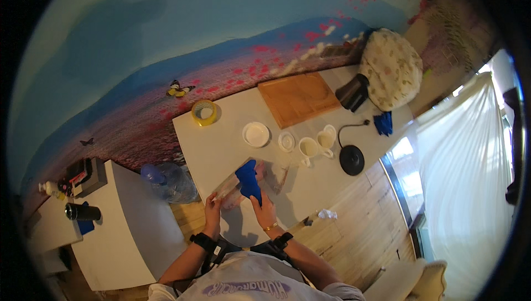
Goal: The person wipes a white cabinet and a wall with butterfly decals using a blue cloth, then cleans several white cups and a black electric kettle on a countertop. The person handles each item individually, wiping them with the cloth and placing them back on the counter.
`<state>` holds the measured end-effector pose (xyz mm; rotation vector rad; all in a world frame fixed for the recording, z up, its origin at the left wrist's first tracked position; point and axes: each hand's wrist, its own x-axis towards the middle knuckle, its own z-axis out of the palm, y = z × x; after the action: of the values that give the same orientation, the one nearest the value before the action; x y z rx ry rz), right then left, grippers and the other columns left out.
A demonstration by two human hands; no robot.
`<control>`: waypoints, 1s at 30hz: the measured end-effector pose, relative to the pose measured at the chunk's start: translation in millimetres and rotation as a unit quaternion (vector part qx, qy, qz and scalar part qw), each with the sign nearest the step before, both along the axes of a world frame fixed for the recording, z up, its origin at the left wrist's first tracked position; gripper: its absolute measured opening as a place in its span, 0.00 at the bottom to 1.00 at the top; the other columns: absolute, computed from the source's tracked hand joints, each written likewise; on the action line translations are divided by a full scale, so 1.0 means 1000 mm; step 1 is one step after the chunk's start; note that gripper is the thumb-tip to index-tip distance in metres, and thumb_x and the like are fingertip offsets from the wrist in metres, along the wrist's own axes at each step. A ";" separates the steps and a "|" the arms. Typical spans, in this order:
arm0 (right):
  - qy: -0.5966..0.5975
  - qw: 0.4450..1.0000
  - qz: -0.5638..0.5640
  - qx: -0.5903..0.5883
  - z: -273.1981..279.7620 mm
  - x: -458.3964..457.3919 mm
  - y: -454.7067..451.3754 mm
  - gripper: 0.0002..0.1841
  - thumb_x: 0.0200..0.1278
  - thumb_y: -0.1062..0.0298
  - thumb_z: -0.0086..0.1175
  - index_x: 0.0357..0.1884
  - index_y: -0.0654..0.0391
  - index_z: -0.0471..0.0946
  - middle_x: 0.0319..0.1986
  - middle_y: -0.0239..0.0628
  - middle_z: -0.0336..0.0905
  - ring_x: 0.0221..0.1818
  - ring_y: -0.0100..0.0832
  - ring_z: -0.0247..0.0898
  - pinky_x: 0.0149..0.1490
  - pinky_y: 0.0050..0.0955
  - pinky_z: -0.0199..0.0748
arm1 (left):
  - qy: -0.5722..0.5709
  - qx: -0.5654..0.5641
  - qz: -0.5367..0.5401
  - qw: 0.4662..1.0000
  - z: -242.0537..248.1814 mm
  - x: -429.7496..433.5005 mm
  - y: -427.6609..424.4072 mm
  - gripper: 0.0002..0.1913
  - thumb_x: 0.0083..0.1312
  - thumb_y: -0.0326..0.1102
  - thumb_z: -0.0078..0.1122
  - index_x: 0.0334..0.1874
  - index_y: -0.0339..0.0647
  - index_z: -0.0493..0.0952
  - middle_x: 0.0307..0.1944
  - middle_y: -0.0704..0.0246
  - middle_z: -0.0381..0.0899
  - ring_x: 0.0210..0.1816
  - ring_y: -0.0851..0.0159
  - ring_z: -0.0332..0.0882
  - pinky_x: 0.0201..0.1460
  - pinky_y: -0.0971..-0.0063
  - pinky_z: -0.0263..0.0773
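My right hand (pixel 264 213) grips the lower end of a blue cloth (pixel 248 178), which stretches up and away from the fingers. Beneath and beside the cloth is a see-through plastic box or bag (pixel 228 189) with pinkish patches; which of the two it is, I cannot tell. The fingers of my left hand (pixel 213 209) close on its near left edge. Both are over the near end of a white table (pixel 207 156). Beyond the cloth stand a small white bowl (pixel 256 134), a white lid (pixel 286 141) and two white cups, a nearer one (pixel 308 147) and a farther one (pixel 325 138).
A tape roll (pixel 204 112), wooden board (pixel 298 98), dark kettle (pixel 352 93), corded black base (pixel 351 160) and blue cloth bundle (pixel 383 123) occupy the table. Left are a large plastic bottle (pixel 176 183) and a white cabinet (pixel 112 234) with a black tumbler (pixel 82 212).
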<state>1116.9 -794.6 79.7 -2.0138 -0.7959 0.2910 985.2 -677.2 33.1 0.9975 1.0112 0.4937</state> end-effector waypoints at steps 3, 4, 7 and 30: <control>-0.008 0.996 0.087 0.005 0.002 0.018 0.004 0.23 0.63 0.56 0.50 0.54 0.62 0.67 0.37 0.53 0.76 0.35 0.50 0.74 0.36 0.39 0.73 | 0.074 -0.016 0.013 0.997 0.000 0.005 -0.007 0.30 0.66 0.51 0.51 0.66 0.47 0.55 0.51 0.66 0.69 0.54 0.68 0.66 0.55 0.73 0.58; -0.004 0.993 0.115 0.020 0.003 0.021 0.003 0.24 0.63 0.57 0.51 0.55 0.62 0.66 0.41 0.54 0.75 0.39 0.52 0.73 0.38 0.40 0.74 | 0.031 -0.045 0.022 0.998 -0.001 0.008 -0.010 0.33 0.66 0.52 0.50 0.68 0.48 0.49 0.55 0.63 0.68 0.58 0.65 0.65 0.60 0.70 0.56; -0.036 0.981 0.192 -0.019 0.003 0.030 0.006 0.26 0.63 0.59 0.51 0.60 0.61 0.63 0.49 0.52 0.72 0.50 0.50 0.69 0.50 0.40 0.71 | -0.079 -0.022 0.008 0.997 -0.006 0.015 -0.015 0.43 0.62 0.59 0.52 0.70 0.44 0.43 0.61 0.58 0.60 0.61 0.57 0.61 0.62 0.64 0.57; -0.166 0.924 0.344 0.019 0.082 0.075 0.058 0.26 0.63 0.57 0.47 0.57 0.65 0.67 0.63 0.51 0.57 0.66 0.45 0.52 0.68 0.46 0.45 | 0.165 0.561 -0.043 0.810 0.146 0.038 -0.020 0.35 0.61 0.33 0.52 0.69 0.34 0.49 0.49 0.52 0.70 0.32 0.60 0.67 0.36 0.69 0.64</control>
<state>1191.6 -737.0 161.3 -1.7007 -1.7095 0.3271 1023.3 -697.3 178.9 2.2445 0.9351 0.8985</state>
